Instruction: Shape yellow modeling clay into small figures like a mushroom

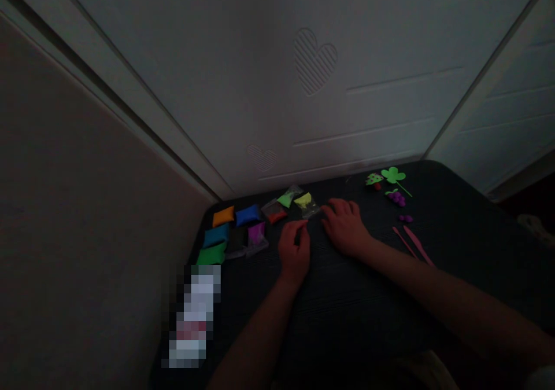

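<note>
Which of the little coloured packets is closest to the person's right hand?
The yellow packet, with its clear wrapper stretching toward the fingers of the right hand. It is the rightmost packet; the others lie farther left.

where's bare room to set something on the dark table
Bare: the dark table between the left forearm and right forearm; also between the left forearm and the pixelated pale strip. A smaller gap separates the right hand and the green-capped red mushroom. Crowded: the far left, where small coloured packets lie close together.
</note>
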